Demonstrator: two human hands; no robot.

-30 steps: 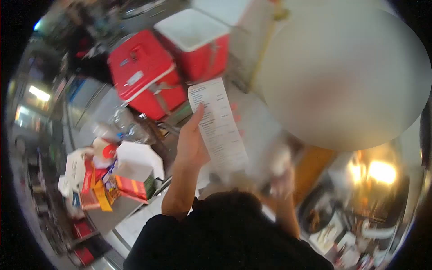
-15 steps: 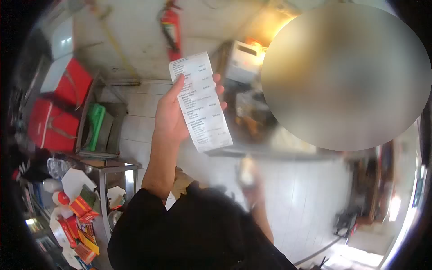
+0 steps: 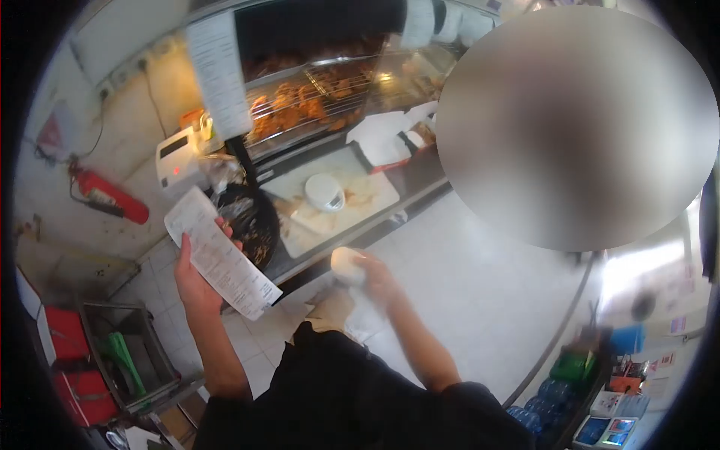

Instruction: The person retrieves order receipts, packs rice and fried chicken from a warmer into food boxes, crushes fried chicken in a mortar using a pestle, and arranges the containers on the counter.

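My left hand (image 3: 199, 285) is closed around a long printed receipt (image 3: 221, 251), thumb in front and fingertips curling round the far edge. The slip tilts down to the right, its rows of print too blurred to read. My right hand (image 3: 381, 281), smeared by motion, grips a pale, cream, rounded object (image 3: 347, 264) in front of the counter edge. Its kind cannot be made out. Beyond the hands, a small round white device (image 3: 324, 192) sits on a stained white cutting board (image 3: 379, 196). A dark round pan or basket (image 3: 251, 229) is partly behind the receipt.
A lit food warmer holds fried pieces (image 3: 289, 105) on racks. An open takeaway box (image 3: 379, 142) rests on the counter. A white box-shaped machine (image 3: 178, 161) and a red fire extinguisher (image 3: 112, 196) stand left. Large bottles (image 3: 551, 401) line the lower right. A blurred oval covers the upper right.
My view has swung right, bringing the counter and food warmer into sight. The receipt, still in my left hand, now sits lower left. My right hand has come up with the pale object.
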